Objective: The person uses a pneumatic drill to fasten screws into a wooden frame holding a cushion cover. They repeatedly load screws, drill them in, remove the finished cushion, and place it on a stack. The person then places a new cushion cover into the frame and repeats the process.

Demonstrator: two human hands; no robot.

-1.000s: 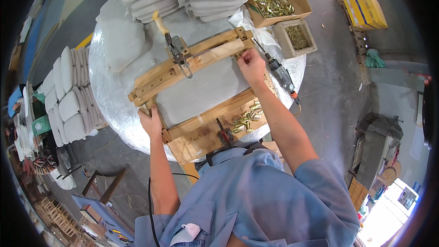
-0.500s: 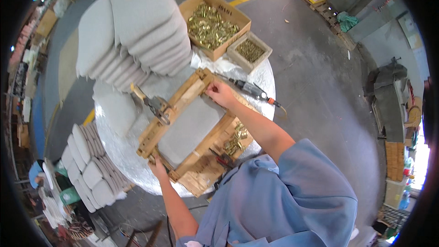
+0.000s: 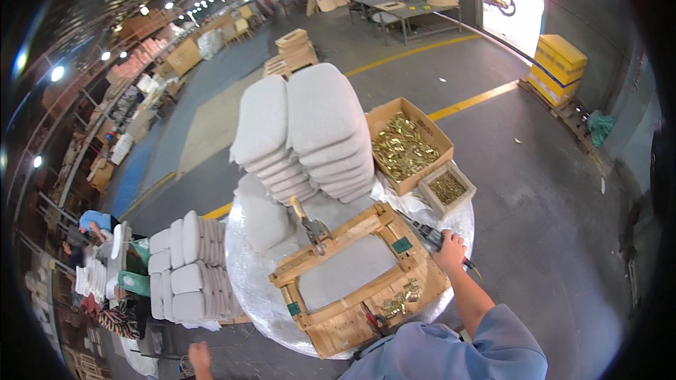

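My right hand [image 3: 451, 251] is closed around a dark power screwdriver [image 3: 427, 233] at the right side of the round, film-wrapped table [image 3: 246, 306]. Beside it lies a wooden frame [image 3: 336, 301] around a grey padded panel [image 3: 348, 272]. Two small dark green pieces sit on that frame, one at the right end [image 3: 402, 245] and one at the left end [image 3: 293, 308]. My left hand [image 3: 200, 357] is off the table at lower left, blurred, its fingers unclear. A metal clamp-like tool [image 3: 315, 232] with a pale handle rests against the frame's far side.
Stacked grey panels [image 3: 327, 109] rise at the table's far side. Next to them stand a cardboard box [image 3: 441, 142] of brassy metal parts and a smaller box [image 3: 461, 200] of screws. Loose brassy parts [image 3: 403, 299] and red-handled pliers [image 3: 372, 318] lie near me. More panels [image 3: 186, 267] are stacked at left.
Both hands have left the wooden frame. The right has moved onto the screwdriver; the left has swung off the table. The green pieces now show, and the view has tilted up.
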